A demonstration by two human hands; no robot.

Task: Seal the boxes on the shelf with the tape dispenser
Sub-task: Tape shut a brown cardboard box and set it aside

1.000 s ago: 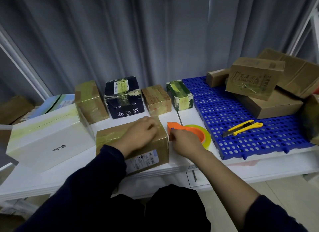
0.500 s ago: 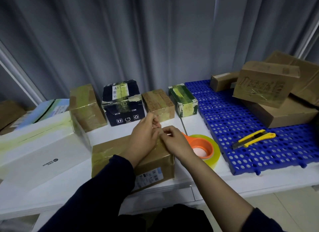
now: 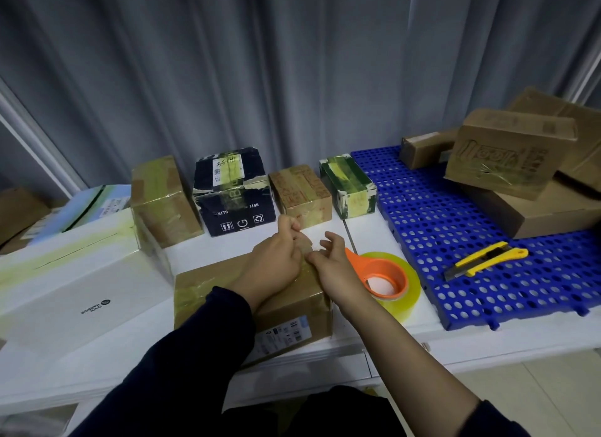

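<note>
1. Grips meet at the far edge of the brown cardboard box [image 3: 292, 306], centre frame: left grip [image 3: 276, 261] pinches a strip of clear tape [image 3: 306, 249]; right grip [image 3: 331, 269], fingers loose, holds nothing.
2. Orange tape dispenser [image 3: 387, 280] lies on the white bench [image 3: 406, 335], just right.
3. Risk: slack tape wrinkling, sticking to fingers.
4. Legible: "WITH", "SIGN" on black carton [image 3: 234, 209].

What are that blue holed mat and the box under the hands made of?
Blue mat: looks like moulded plastic, glossy, with even round holes. Box: brown cardboard by its look, matte, with shiny yellowish tape across the top.
</note>
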